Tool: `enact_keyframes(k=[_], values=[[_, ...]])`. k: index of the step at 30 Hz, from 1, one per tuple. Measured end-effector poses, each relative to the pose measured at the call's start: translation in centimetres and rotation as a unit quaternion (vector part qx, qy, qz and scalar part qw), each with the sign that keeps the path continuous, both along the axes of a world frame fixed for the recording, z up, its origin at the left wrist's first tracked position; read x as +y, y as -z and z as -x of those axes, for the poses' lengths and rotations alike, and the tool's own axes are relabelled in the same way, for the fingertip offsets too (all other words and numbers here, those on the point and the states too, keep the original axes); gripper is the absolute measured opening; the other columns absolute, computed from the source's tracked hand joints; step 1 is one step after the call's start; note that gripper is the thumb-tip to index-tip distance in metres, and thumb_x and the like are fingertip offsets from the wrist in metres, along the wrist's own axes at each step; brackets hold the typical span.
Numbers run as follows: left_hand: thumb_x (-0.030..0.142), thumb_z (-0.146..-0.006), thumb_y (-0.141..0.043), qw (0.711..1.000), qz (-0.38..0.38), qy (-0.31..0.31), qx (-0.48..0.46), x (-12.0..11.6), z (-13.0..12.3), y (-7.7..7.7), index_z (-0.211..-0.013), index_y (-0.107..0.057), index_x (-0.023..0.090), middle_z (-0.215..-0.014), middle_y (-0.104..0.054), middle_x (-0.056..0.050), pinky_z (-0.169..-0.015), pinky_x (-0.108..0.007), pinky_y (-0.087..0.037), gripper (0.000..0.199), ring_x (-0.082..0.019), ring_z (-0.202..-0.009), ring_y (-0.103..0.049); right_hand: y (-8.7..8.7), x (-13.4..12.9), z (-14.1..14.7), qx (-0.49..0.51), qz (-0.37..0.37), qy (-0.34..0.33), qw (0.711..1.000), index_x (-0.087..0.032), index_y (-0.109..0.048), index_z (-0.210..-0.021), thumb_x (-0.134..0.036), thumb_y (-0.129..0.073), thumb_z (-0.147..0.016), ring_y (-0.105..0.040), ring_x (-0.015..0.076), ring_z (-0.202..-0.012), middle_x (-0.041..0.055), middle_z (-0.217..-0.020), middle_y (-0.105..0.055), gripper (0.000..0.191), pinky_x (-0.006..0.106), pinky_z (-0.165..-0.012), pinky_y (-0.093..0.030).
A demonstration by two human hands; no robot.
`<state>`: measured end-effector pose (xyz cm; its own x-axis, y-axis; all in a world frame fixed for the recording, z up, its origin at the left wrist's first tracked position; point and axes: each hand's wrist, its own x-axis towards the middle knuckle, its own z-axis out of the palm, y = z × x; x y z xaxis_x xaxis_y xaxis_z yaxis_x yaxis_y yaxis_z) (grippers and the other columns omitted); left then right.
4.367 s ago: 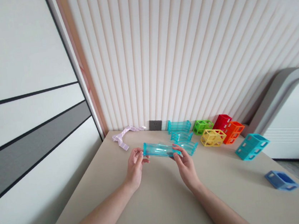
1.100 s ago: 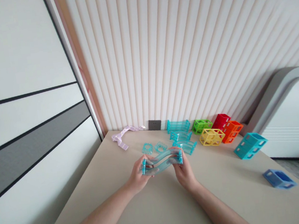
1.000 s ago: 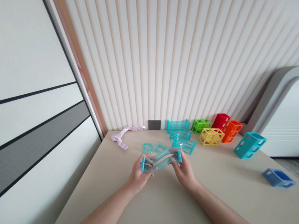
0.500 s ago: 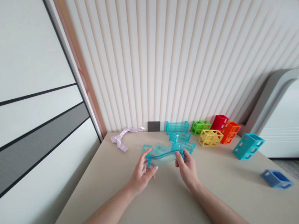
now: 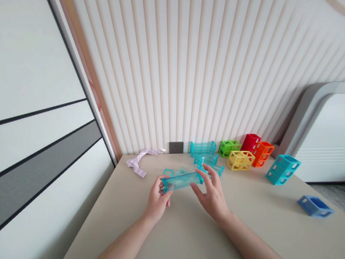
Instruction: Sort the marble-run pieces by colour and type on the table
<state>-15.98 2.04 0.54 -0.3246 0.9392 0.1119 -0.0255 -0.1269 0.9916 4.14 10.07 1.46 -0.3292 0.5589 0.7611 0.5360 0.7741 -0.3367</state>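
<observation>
A long, clear teal plastic track piece (image 5: 181, 181) is held level above the table, in front of my body. My left hand (image 5: 158, 197) grips its left end between thumb and fingers. At the other end, my right hand (image 5: 209, 189) has its fingers spread around the piece, with thumb and fingertips apart; whether they touch it I cannot tell. Just behind lie small clear teal pieces (image 5: 182, 171), partly hidden by the held one. Longer teal track pieces (image 5: 203, 148) lie in a row toward the wall, the nearest partly covered by my right fingers.
A lilac patterned ribbon (image 5: 135, 163) lies at the back left. Open-sided blocks stand to the right: green (image 5: 229, 148), yellow (image 5: 241, 160), red (image 5: 251, 142), orange (image 5: 263, 153), teal (image 5: 283, 169) and blue (image 5: 315, 206). A wall socket (image 5: 176, 147) sits behind the table (image 5: 179, 241).
My right hand has loosened from a pinch on the track piece's right end to spread fingers. The piece has turned and shifted slightly left; my left hand still holds it.
</observation>
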Motion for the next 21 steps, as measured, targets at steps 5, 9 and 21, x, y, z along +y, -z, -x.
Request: enact_keyframes(k=[5,9,21], values=[[0.033,-0.078,-0.068,0.999,0.029,0.034,0.017,-0.1,-0.3,0.0,-0.108,-0.052,0.021,-0.081,-0.067,0.004,-0.035,-0.017,-0.032,0.037,-0.003,-0.034,-0.045,-1.0,-0.8,0.3,-0.168,-0.062,-0.092,0.979,-0.027,-0.054,-0.140,-0.039,-0.062,-0.096,-0.056,0.0318,-0.126,0.0139,-0.138,-0.061,0.046,0.056,-0.110,-0.039],[0.034,-0.077,-0.069,0.998,0.036,0.044,0.007,-0.1,-0.2,0.1,-0.108,-0.051,0.021,-0.083,-0.068,0.003,-0.034,-0.017,-0.032,0.038,-0.003,-0.033,-0.046,-0.7,-1.1,0.7,-0.209,-0.073,-0.096,0.970,-0.023,-0.046,-0.147,-0.035,-0.060,-0.098,-0.062,0.0303,-0.119,0.0145,-0.134,-0.065,0.052,0.057,-0.111,-0.038],[0.033,-0.081,-0.071,0.987,0.033,0.155,0.035,-0.7,-0.9,0.2,-0.135,-0.043,0.026,-0.101,-0.062,-0.001,-0.039,-0.016,-0.039,0.061,-0.003,-0.046,-0.052,-0.6,0.3,-2.7,-0.228,-0.106,-0.086,0.964,-0.026,-0.045,-0.149,-0.015,-0.046,-0.102,-0.067,0.0266,-0.113,0.0115,-0.125,-0.071,0.049,0.051,-0.105,-0.046]])
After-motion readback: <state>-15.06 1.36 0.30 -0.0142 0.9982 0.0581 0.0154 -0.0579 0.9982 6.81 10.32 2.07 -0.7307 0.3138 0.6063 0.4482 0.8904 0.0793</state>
